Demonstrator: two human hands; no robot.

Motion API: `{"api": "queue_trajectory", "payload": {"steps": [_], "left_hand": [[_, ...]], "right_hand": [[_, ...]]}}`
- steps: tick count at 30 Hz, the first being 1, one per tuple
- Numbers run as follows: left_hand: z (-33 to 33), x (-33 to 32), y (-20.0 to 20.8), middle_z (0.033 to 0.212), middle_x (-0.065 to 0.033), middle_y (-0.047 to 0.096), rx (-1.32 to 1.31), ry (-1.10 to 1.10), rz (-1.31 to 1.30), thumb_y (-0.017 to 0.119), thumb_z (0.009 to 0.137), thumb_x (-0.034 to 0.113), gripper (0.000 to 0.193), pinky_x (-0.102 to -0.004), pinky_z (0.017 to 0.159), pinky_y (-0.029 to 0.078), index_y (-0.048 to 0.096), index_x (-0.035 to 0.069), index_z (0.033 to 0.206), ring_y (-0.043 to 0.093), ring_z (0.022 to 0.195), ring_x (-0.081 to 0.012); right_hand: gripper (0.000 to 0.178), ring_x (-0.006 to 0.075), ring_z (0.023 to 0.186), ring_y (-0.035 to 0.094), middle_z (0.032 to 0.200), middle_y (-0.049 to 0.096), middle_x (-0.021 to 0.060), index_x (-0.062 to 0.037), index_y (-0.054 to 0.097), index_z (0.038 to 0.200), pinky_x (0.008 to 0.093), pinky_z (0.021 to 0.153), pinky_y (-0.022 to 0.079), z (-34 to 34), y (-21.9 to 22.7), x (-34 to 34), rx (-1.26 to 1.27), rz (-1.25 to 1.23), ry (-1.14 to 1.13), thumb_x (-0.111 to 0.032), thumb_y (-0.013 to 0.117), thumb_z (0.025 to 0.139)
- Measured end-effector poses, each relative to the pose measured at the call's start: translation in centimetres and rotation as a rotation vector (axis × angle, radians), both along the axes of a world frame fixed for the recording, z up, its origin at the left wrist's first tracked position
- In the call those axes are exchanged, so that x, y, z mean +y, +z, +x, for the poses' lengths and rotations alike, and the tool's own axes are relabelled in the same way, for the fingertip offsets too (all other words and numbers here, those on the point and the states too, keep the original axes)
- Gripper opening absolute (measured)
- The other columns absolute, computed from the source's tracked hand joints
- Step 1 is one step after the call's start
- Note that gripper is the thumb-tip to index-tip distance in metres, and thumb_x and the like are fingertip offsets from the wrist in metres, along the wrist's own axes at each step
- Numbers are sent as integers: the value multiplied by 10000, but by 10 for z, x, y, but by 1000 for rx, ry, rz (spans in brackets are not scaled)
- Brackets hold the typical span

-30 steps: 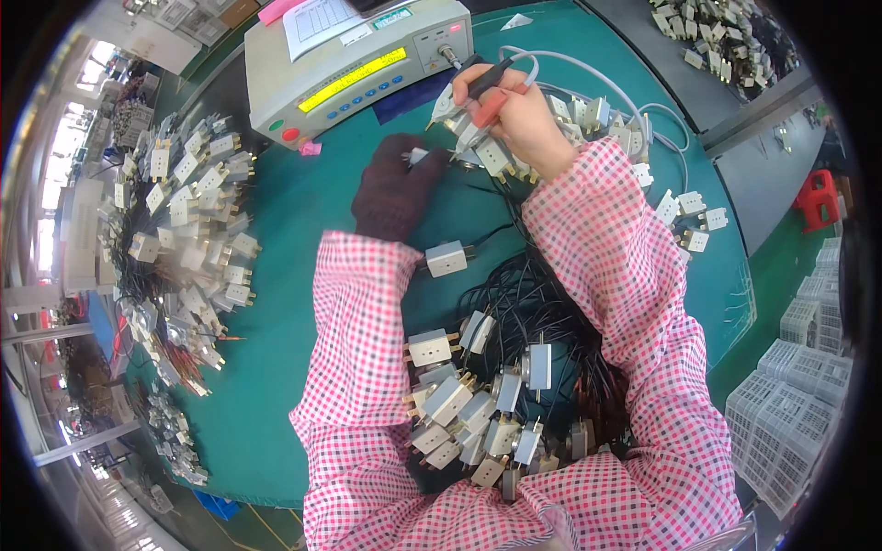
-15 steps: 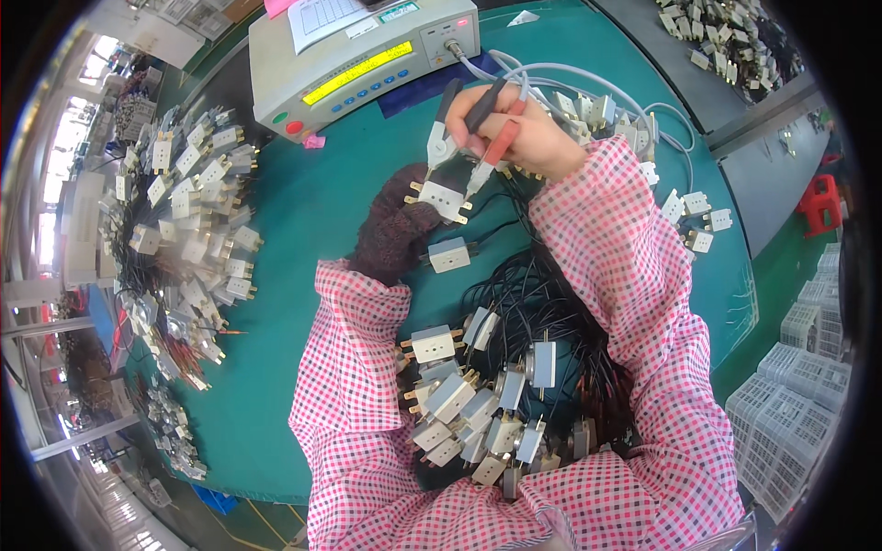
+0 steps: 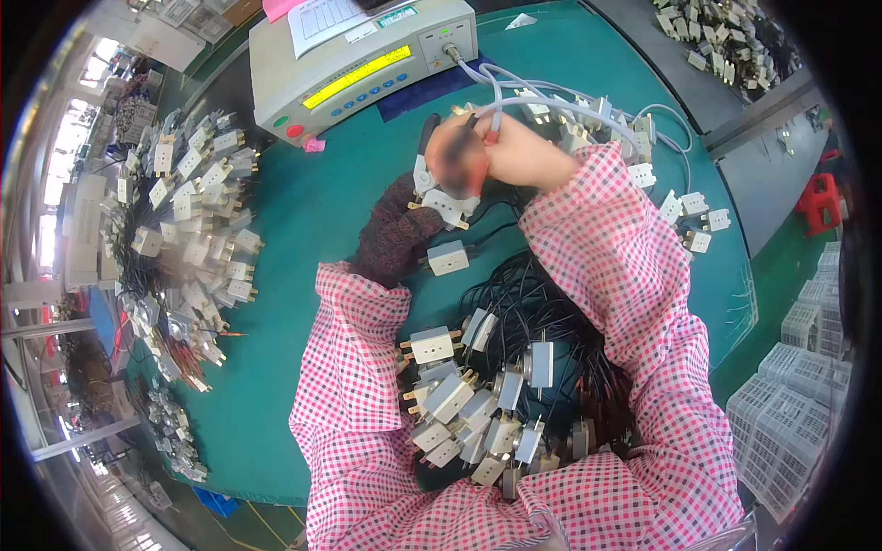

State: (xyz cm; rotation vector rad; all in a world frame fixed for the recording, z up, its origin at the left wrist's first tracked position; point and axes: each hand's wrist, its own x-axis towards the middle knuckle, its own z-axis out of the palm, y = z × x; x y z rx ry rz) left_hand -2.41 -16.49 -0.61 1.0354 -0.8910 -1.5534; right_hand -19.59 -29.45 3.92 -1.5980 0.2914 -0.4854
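My left hand (image 3: 390, 234), in a dark brown knitted glove, grips a white block (image 3: 443, 211) with flat brass pins, like a plug. Above it, my bare right hand (image 3: 524, 154) is closed around test probes with black and red grips, partly smeared by motion. One probe (image 3: 423, 173) has a grey-white body and reaches down to the left side of the block. Whether the tips touch the pins is hidden. Just below lies another grey and white block (image 3: 448, 258) with a black lead. Nearer me, a heap of similar blocks (image 3: 450, 397) lies between my forearms.
A bench tester (image 3: 349, 78) with a lit yellow display stands at the back, papers on top. Its grey cables (image 3: 560, 90) loop to my right hand. More blocks pile up at the left (image 3: 188, 197) and right (image 3: 694, 207) on the green mat (image 3: 285, 367).
My right hand has come down and slightly left, bringing the probes closer to the held block. A small light on the tester has turned from red to green. My left hand has barely moved.
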Motion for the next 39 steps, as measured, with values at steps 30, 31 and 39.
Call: {"api": "queue_trajectory", "payload": {"steps": [30,31,39], "left_hand": [[-34,-63,67,1068,-64,617,-934,-9,-287,671,810,181,513,-306,868,455,481,87,1276,586,963,-187],[-32,-60,61,1068,-64,617,-929,-17,-289,671,810,181,513,-306,868,455,481,87,1276,586,963,-187],[40,12,-15,1154,-124,566,211,95,-167,686,823,279,595,-386,890,480,412,37,1293,573,1040,-257]], "right_hand": [[238,75,334,305,719,565,91,-15,539,933,199,338,247,-21,-7,-40,-667,665,-296,66,409,751],[242,75,337,307,719,566,90,-15,538,940,199,336,243,-24,-6,-41,-655,658,-288,64,408,752],[198,91,647,518,744,578,33,-13,631,821,235,555,415,14,6,8,-243,158,-124,9,452,738]]}}
